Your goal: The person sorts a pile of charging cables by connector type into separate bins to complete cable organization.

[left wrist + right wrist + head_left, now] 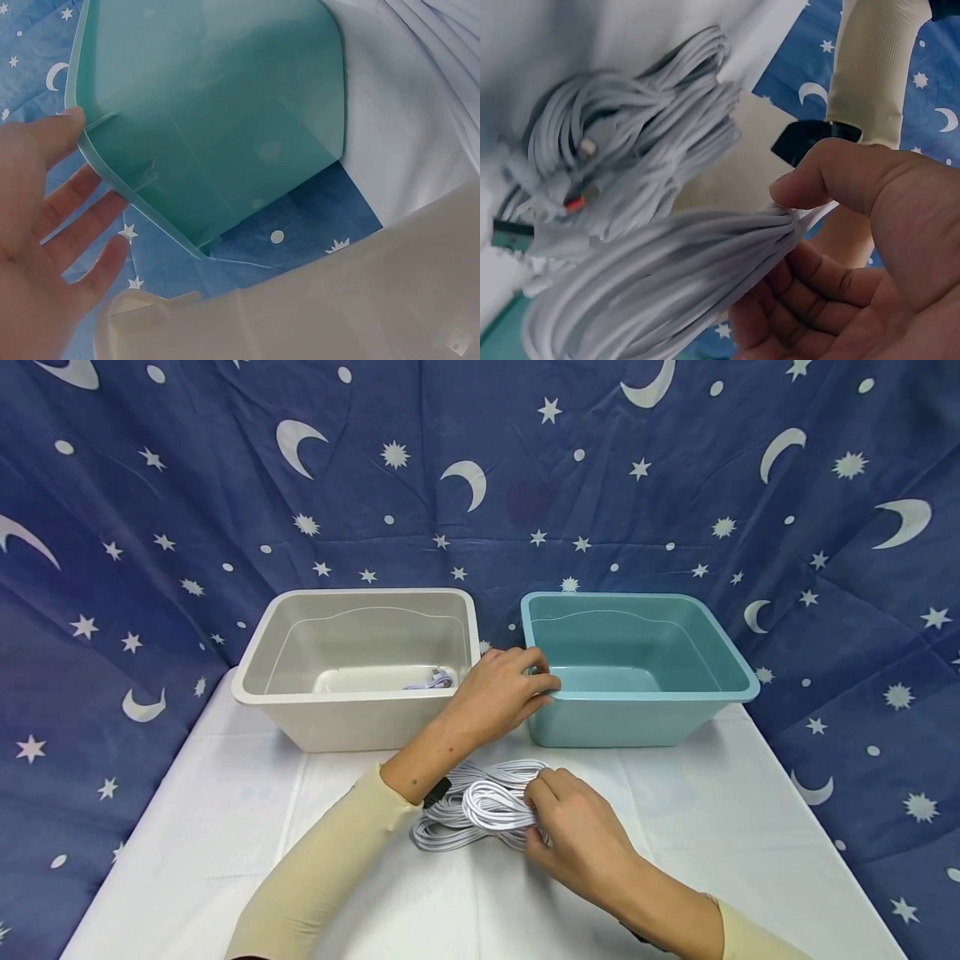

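My left hand (501,687) reaches across to the near left corner of the teal bin (637,724). In the left wrist view its thumb touches the rim, and the other fingers spread loosely with nothing held. My right hand (581,831) pinches a coiled white cable (652,289) near one end, between thumb and fingers. In the right wrist view its loops fan out from the grip. Behind and below it, more coiled white cables (446,838) lie on the table, with small plugs (574,202) among the loops.
A light grey bin (360,722) stands left of the teal one, with a narrow gap between them. Inside it lies a small cable with a connector (438,679). White cloth (360,877) covers the table, and a blue star-and-moon curtain (510,502) hangs behind.
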`<state>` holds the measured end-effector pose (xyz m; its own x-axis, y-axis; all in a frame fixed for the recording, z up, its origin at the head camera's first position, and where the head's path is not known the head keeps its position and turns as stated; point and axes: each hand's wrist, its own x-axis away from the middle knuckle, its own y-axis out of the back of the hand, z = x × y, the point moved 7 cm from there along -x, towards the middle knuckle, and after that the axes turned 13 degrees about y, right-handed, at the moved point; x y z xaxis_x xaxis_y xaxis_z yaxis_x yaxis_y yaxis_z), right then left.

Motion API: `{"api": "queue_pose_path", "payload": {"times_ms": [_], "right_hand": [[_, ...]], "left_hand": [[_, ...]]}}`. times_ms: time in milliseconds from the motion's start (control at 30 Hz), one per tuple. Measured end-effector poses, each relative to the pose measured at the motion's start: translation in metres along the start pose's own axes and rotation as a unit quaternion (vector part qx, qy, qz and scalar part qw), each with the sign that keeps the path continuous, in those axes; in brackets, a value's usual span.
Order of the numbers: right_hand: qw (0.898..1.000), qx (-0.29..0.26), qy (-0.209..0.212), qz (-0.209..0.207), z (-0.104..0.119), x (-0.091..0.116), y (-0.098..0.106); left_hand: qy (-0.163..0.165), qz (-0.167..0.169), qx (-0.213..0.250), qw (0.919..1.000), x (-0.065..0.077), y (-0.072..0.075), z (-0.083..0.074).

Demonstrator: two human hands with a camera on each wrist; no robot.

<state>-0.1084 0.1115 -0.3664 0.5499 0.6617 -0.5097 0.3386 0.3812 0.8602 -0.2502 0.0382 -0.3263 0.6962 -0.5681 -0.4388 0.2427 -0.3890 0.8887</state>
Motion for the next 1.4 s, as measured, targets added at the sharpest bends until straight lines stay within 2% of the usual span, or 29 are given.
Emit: {"api": "queue_pose_path", "payload": {"times_ms": [267,567,933,1167,1400], "right_hand": [[0.999,-0.007,0.032,-0.029,-0.011,-0.003,0.024],[0.998,0.01,0.061,-0.022,-0.024,-0.01,0.046],[0.988,0.045,0.137,-0.054,-0.04,-0.017,0.067],[0.986,0.064,0.145,-0.06,-0.059,-0.018,0.075],[0.988,0.078,0.125,-0.052,-0.089,-0.022,0.083]], "left_hand": [[0.001,0.001,0.003,1.0,0.0,-0.001,0.0],[-0.002,-0.004,0.003,1.0,-0.001,-0.001,0.001],[-0.004,-0.005,-0.001,1.0,0.0,-0.001,-0.001],[-0.006,-0.006,0.007,0.9999,0.0,-0.001,0.0],[-0.003,-0.004,0.013,0.9999,-0.001,-0.002,0.001]]}}
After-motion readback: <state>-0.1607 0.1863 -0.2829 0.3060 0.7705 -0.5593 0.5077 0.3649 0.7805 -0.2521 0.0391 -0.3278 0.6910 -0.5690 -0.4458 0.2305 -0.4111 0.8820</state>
